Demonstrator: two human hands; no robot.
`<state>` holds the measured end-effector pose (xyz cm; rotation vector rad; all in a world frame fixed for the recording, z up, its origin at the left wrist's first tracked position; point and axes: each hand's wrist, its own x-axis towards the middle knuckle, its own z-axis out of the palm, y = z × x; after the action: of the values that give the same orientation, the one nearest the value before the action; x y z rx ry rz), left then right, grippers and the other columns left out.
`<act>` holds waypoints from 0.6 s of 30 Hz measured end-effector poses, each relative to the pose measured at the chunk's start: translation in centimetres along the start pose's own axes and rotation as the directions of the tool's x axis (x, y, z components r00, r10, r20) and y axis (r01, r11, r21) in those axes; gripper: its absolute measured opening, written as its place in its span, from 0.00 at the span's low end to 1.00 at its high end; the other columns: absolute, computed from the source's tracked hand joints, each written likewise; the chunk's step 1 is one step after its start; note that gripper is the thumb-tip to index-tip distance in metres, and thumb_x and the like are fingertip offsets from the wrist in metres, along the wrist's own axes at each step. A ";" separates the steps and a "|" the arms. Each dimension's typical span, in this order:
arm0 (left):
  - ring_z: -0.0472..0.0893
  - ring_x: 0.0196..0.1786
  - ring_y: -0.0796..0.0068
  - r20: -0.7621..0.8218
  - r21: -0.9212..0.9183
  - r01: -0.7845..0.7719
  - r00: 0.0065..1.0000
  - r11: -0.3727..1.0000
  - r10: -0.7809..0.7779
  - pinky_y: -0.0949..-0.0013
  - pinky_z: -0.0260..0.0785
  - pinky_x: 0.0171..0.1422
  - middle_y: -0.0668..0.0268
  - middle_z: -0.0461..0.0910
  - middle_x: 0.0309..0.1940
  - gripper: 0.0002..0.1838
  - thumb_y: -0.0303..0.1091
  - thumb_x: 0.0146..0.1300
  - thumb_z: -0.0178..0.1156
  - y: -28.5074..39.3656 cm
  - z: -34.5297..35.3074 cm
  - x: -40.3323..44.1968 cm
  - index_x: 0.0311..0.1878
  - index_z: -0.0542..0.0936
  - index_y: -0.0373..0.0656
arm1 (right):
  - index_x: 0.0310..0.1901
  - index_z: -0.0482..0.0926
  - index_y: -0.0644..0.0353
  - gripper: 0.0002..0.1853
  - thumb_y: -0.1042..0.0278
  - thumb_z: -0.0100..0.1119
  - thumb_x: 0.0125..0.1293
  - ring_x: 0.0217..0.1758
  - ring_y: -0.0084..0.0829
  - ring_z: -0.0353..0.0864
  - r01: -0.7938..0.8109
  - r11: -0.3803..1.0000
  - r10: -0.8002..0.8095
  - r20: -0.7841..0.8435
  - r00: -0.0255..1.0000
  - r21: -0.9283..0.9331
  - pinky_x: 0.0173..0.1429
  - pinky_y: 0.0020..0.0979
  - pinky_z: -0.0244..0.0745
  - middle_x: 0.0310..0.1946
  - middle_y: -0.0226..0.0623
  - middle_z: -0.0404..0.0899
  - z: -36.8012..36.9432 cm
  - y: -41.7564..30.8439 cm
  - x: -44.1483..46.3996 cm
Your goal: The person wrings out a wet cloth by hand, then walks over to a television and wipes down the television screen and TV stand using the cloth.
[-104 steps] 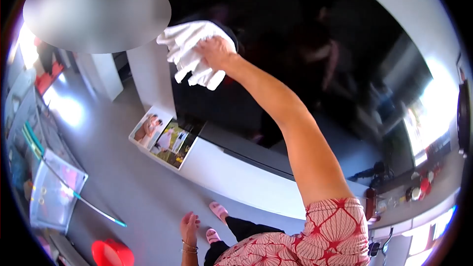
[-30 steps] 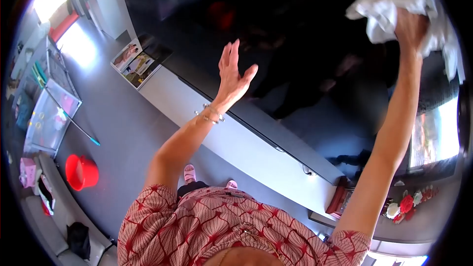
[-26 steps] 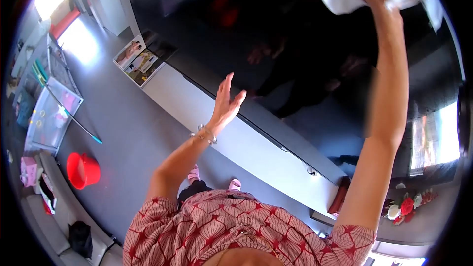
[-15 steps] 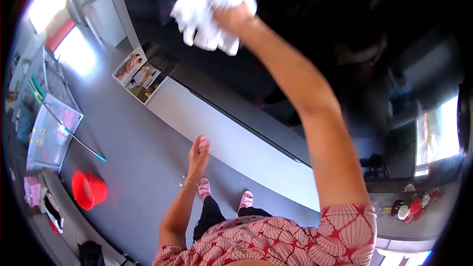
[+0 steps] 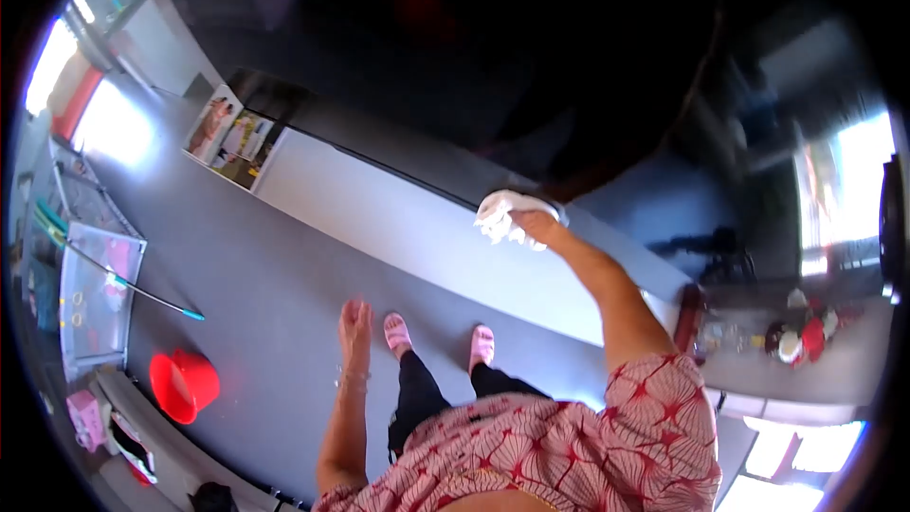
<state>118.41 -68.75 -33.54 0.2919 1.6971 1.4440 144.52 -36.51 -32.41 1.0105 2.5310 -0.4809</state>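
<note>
Far left of the frame I've got a see-through, grey-framed plastic enclosure (image 5: 100,299), with a thin metal pole with teal ends (image 5: 116,280) slanting across it out over the smooth grey floor (image 5: 270,322). Down in the lower left corner there's a small pink box (image 5: 85,419) by the grey padded sofa (image 5: 175,460), and just right of that a round red plastic bucket (image 5: 197,384) on the floor. Up in the upper left is a glossy panel of colour photos (image 5: 213,128), sitting at the end of the long white low cabinet (image 5: 370,209).

My left hand (image 5: 355,322) hangs left of centre, over the floor, fingers close together; it's a bit blurry so I can't tell how far they're curled. My pink open-toed sandals (image 5: 398,332) are right next to it in view. The big glossy black screen (image 5: 455,57) fills the upper middle.

The crumpled white cloth (image 5: 502,213) is just right of centre, over the screen's lower edge and the cabinet. My right hand (image 5: 537,225) has it gripped, fingers pressed into the folds. Can't tell if it's actually touching the surface behind. Over at the right, a bunch of red and white flowers (image 5: 810,339) sits below the bright window reflection (image 5: 844,185).
</note>
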 end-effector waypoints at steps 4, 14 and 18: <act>0.71 0.46 0.79 0.156 -0.118 -0.098 0.981 0.988 0.116 0.75 0.66 0.45 0.67 0.71 0.41 0.21 0.43 0.60 0.53 3.1 6.4 0.6 0.51 0.67 0.39 | 0.49 0.71 0.54 0.15 0.66 0.39 0.63 0.43 0.35 0.77 0.017 0.947 -0.032 -0.041 0.999 -0.322 0.46 0.32 0.73 0.45 0.41 0.74 -4.0 3.3 -5.8; 0.76 0.34 0.81 0.520 -0.032 -0.234 0.826 0.972 0.216 0.79 0.69 0.36 0.67 0.77 0.34 0.18 0.41 0.60 0.52 6.8 16.9 -1.7 0.48 0.71 0.40 | 0.42 0.70 0.63 0.23 0.54 0.59 0.51 0.37 0.34 0.74 -0.304 0.584 -0.682 -0.658 0.318 -0.752 0.37 0.31 0.72 0.32 0.39 0.72 -36.8 -2.2 -20.5; 0.74 0.29 0.83 0.477 0.015 -0.007 0.879 1.000 -0.001 0.81 0.68 0.31 0.69 0.74 0.27 0.14 0.38 0.59 0.54 4.6 15.7 -3.6 0.43 0.74 0.38 | 0.43 0.70 0.63 0.22 0.56 0.58 0.50 0.40 0.37 0.72 -0.509 0.589 -0.690 -0.718 0.087 -0.628 0.42 0.33 0.69 0.35 0.42 0.72 -45.8 -7.1 -21.7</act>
<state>130.33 -58.95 -27.15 0.6084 1.3018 1.2318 144.37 -33.84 18.74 0.7076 3.1037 2.1666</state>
